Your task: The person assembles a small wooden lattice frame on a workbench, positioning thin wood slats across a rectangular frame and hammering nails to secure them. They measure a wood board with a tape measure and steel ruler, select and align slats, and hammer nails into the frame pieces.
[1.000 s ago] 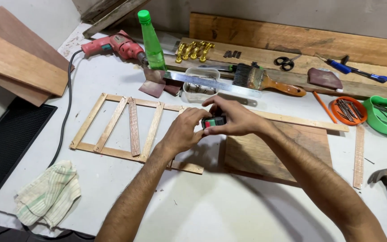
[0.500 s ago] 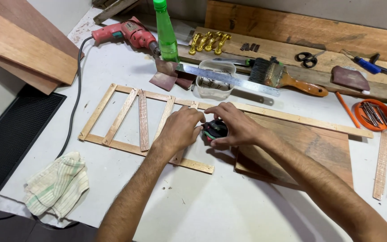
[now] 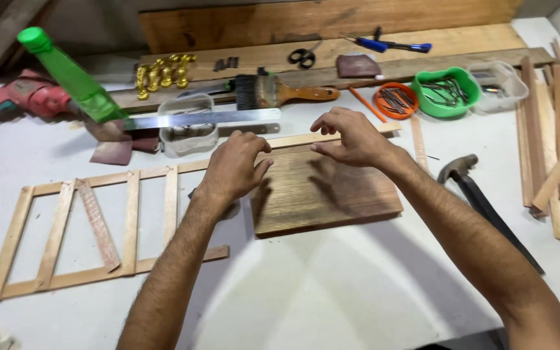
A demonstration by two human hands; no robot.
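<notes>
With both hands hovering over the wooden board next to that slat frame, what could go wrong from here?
1. The left hand hangs over the right end of the slat frame; a nudge may shift its loose-looking slanted slat.
2. The metal ruler rests across a clear container just beyond the hands; a forward reach might tip it.
3. The hammer lies close beside the right forearm; a sideways sweep by the right hand could knock it.

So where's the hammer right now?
In the head view the hammer lies on the white table, just right of the person's right forearm, between the dark wood board and the loose wooden strips.
</notes>
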